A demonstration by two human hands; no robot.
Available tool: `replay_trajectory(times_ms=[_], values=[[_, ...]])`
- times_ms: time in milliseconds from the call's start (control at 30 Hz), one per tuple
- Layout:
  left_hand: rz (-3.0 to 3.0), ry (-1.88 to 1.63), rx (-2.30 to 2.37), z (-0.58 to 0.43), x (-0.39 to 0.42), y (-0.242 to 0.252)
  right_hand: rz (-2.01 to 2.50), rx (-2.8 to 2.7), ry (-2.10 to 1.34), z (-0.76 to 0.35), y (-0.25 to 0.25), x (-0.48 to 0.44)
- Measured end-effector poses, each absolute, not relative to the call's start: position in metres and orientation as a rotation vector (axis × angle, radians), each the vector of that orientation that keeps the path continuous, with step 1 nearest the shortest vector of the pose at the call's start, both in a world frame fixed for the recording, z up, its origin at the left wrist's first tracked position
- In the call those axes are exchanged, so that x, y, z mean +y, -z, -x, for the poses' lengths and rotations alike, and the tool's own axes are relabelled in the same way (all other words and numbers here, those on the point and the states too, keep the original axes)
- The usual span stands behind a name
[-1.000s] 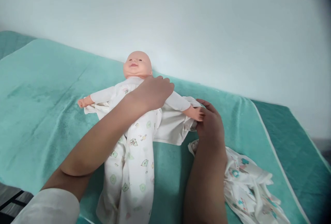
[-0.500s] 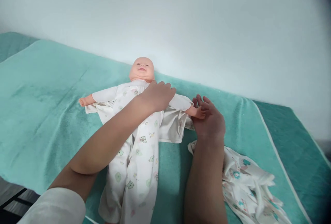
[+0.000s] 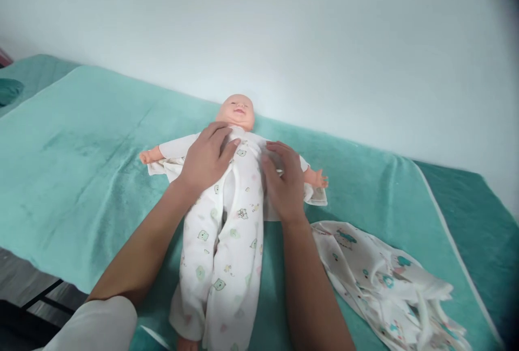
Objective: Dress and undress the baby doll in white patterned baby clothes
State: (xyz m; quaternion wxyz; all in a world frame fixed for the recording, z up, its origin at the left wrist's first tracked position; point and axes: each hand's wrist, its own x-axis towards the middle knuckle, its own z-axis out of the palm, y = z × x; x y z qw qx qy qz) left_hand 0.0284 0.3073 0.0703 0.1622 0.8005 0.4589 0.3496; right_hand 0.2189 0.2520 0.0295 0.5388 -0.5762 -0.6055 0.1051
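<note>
A baby doll [image 3: 238,110] lies on its back, arms stretched out to both sides. It wears white printed trousers [image 3: 234,237] pulled high over the chest and a white long-sleeved top [image 3: 178,147]. More white cloth lies spread beneath its arms. My left hand [image 3: 208,157] rests over the chest and shoulder at the picture's left, fingers loosely bent and thumb apart. On the other side of the chest, my right hand [image 3: 285,178] is at the trousers' upper edge, its fingers curved and apart. Neither hand plainly holds anything.
A crumpled white printed baby garment [image 3: 377,275] lies to the right of my right forearm. Green cloth [image 3: 93,140] covers the surface, with a darker green cover [image 3: 466,216] at its right end. A pale wall [image 3: 284,32] rises directly behind.
My left hand has drawn back left across the doll's chest. My right hand has left the doll's hand and moved inward to the chest's side. The view has shifted slightly.
</note>
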Motion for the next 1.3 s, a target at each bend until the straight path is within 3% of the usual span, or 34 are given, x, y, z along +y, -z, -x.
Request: replay_trajectory(times_ms=[300, 567, 700, 900, 1100, 1300], values=[[-2.078, -1.008, 1.207, -0.013, 0.306, -0.053, 1.348, -1.589, -0.507, -0.206, -0.029, 0.248], [-2.504, -1.098, 1.153, -0.020, 0.295, -0.053, 1.300, -1.631, -0.575, -0.203, -0.031, 0.246], [-2.657, -0.868, 1.269, -0.024, 0.287, -0.054, 1.250, -1.612, -0.647, -0.201, -0.031, 0.244], [-2.622, -0.709, 1.425, -0.025, 0.278, -0.056, 1.287, -1.570, -0.375, -0.196, -0.026, 0.245], [-2.418, -0.815, 1.636, 0.009, 0.261, -0.029, 1.446, -1.501, -0.084, -0.203, -0.013, 0.240], [-2.088, -1.018, 1.429, 0.037, 0.249, 0.005, 1.641, -1.438, 0.063, -0.215, 0.004, 0.230]])
